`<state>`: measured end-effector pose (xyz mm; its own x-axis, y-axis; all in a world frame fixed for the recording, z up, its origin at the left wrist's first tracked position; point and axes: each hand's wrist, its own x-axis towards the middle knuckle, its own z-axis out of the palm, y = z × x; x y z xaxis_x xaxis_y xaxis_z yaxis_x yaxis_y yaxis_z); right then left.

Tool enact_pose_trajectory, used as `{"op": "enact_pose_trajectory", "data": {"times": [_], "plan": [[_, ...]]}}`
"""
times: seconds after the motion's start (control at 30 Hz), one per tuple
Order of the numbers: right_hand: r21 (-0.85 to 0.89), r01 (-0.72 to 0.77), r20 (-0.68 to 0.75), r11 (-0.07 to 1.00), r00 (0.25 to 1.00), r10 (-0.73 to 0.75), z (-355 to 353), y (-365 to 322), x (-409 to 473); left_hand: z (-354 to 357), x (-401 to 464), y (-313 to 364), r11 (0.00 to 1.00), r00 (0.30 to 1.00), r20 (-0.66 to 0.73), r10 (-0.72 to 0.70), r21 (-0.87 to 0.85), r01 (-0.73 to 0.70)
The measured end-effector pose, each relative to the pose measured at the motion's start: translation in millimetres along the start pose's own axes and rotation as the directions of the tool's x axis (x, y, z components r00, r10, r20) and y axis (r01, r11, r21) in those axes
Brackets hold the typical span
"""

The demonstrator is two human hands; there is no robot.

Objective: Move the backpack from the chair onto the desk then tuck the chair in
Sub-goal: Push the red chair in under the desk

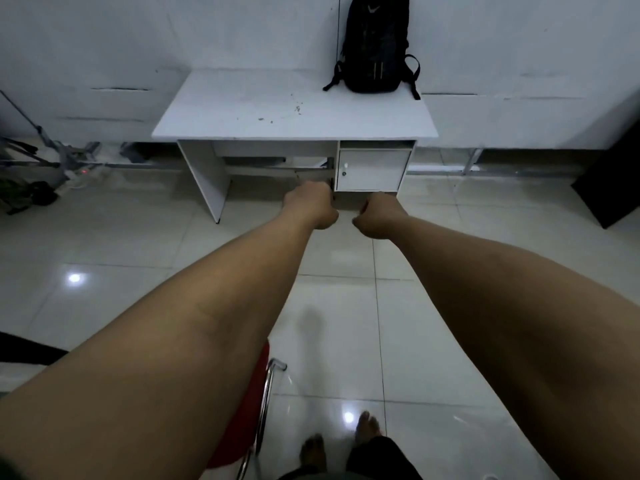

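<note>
left hand [310, 207]: fingers curled into a loose fist, holding nothing, arm stretched forward over the floor. right hand [379, 216]: fingers likewise curled shut, empty, just beside the left, not touching it. backpack [375, 46]: black, upright on the desk's far right corner, leaning on the wall, straps trailing onto the top. desk [242, 112]: white, small cabinet under its right side. chair [254, 410]: red seat, chrome frame, near the person's bare feet at lower left, well apart from the desk, partly hidden by the left forearm.
</note>
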<state>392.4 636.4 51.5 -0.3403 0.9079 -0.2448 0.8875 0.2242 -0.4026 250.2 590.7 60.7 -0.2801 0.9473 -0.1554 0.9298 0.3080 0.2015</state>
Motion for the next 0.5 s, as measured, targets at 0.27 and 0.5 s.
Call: {"op": "enact_pose_trajectory", "data": {"times": [0.27, 0.5], "plan": [[-0.004, -0.011, 0.004, 1.0, 1.0, 0.011, 44, -9, -92, 27, -87, -21, 1.0, 1.0, -0.025, 0.001, 0.004, -0.001], [0.01, -0.024, 0.079, 1.0, 0.997, 0.024, 105, -9, -184, 71, -192, -50, 0.999, 0.997, 0.077, -0.031, -0.029, 0.034]]}}
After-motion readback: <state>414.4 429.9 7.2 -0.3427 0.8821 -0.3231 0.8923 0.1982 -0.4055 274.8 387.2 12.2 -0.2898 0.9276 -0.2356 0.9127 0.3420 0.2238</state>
